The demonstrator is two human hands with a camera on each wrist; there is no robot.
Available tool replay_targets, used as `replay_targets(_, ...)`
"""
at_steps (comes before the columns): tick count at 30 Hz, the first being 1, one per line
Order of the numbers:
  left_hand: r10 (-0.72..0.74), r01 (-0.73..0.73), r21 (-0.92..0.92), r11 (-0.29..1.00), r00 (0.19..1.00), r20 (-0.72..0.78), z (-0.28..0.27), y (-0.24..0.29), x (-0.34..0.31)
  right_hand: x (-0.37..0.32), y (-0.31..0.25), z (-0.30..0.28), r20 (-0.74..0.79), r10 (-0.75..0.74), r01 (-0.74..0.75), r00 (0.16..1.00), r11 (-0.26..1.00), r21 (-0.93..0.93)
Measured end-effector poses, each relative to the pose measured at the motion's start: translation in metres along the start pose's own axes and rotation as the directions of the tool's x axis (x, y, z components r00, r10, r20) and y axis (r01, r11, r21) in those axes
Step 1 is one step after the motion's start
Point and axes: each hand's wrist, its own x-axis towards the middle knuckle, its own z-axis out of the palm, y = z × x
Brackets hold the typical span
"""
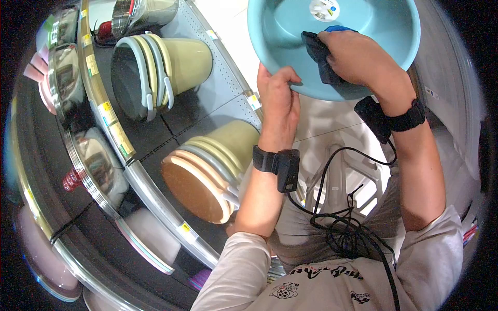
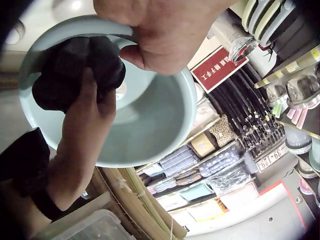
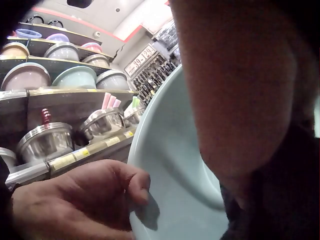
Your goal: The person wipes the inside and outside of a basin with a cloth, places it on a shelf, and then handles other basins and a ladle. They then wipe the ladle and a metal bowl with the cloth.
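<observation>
A light blue plastic basin [image 1: 384, 26] is held up in front of the body, its inside facing the head camera and a round white label [image 1: 324, 9] on its bottom. My left hand [image 1: 280, 98] grips the near left rim, the thumb lying over the edge inside. In my right hand [image 1: 358, 57] is a bunched black cloth [image 1: 324, 65], pressed against the basin's inner wall near that rim; a bit of blue shows at the fingers. From the left wrist view, the dark cloth [image 2: 75, 70] covers much of the basin's upper left interior.
Shelves on the left hold stacked buckets [image 1: 192, 62] lying on their sides, more buckets with a brown opening [image 1: 197, 189], and steel pots [image 1: 98, 160]. Below the basin stands a pale plastic stool [image 1: 334, 176]. Black cables [image 1: 342, 233] hang from the wrist straps across the lap.
</observation>
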Motion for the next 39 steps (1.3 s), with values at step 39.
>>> replay_targets(39, 0.399, -0.491, -0.451, 0.746, 0.870, -0.289, -0.077, 0.069, -0.026, 0.010, 0.011, -0.027, -0.138, 0.016, 0.032, 0.990, 0.939, 0.341)
